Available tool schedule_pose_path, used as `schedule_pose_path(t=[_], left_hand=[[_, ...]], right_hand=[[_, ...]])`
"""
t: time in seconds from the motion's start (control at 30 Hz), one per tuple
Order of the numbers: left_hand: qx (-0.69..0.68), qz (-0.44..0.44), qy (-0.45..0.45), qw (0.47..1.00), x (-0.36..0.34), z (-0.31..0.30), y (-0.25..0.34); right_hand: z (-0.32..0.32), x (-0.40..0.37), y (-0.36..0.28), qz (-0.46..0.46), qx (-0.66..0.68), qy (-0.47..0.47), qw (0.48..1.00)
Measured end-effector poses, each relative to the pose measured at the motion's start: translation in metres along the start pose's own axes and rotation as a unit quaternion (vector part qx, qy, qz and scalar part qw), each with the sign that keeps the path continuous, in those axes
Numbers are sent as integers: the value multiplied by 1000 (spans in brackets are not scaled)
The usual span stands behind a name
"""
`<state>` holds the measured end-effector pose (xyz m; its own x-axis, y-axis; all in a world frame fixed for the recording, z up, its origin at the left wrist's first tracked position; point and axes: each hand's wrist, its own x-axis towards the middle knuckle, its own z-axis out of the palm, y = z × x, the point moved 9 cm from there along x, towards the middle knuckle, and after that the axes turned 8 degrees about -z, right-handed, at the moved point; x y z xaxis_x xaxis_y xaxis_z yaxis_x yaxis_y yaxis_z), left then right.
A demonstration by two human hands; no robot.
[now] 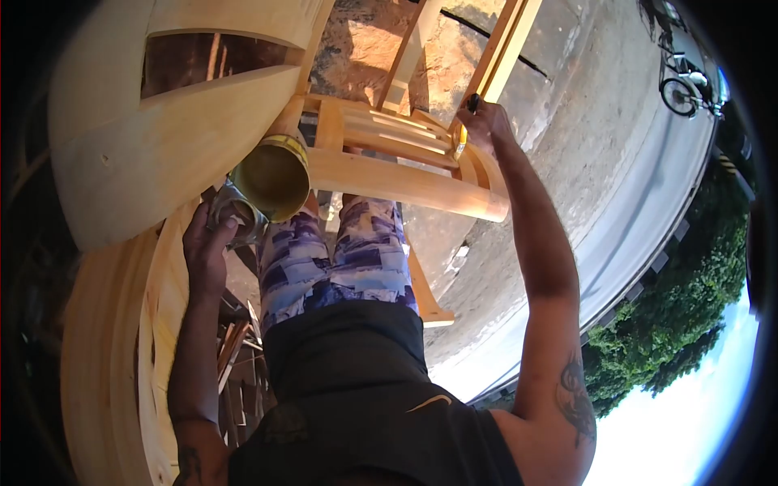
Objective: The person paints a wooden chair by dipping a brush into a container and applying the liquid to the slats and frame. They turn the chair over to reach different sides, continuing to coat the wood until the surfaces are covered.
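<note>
My left hand (212,236) is wrapped round a metal can (274,180) at the left. Its wide round mouth, yellowish inside with a stained rim, faces me, and the silvery lower part lies by my fingers. My right hand (486,125) is closed on a paintbrush (461,144), whose dark handle end pokes out above the fist. The brush points down at the right end of a pale wooden chair frame (405,180), close to its curved arm piece. Most of the bristles are hidden or too small to make out.
Large bare wooden furniture panels (170,134) stand close on my left, with stacked boards (105,348) below. Another wooden frame (506,44) rises beyond the chair. Concrete ground (559,130) runs to a road, where a motorcycle (685,89) stands.
</note>
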<state>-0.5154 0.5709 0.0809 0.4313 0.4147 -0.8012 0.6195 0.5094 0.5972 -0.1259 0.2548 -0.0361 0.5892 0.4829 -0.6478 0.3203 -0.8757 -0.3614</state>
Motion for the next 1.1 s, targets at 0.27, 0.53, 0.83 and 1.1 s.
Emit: schedule_pose_path(t=[0.27,0.53,0.83,1.1], left_hand=[[-15,-5,5,1000,1,-5,-5],[-8,-6,-5,1000,1,-4,-3],[-28,-19,-3,999,2,-10,-13],[-35,-26,-14,999,0,-6,-10]], right_hand=[[10,11,45,10,45,-22,999],[19,17,20,-79,60,18,995],[49,21,-71,-68,103,-31,992],[95,39,-58,6,304,-13,953]])
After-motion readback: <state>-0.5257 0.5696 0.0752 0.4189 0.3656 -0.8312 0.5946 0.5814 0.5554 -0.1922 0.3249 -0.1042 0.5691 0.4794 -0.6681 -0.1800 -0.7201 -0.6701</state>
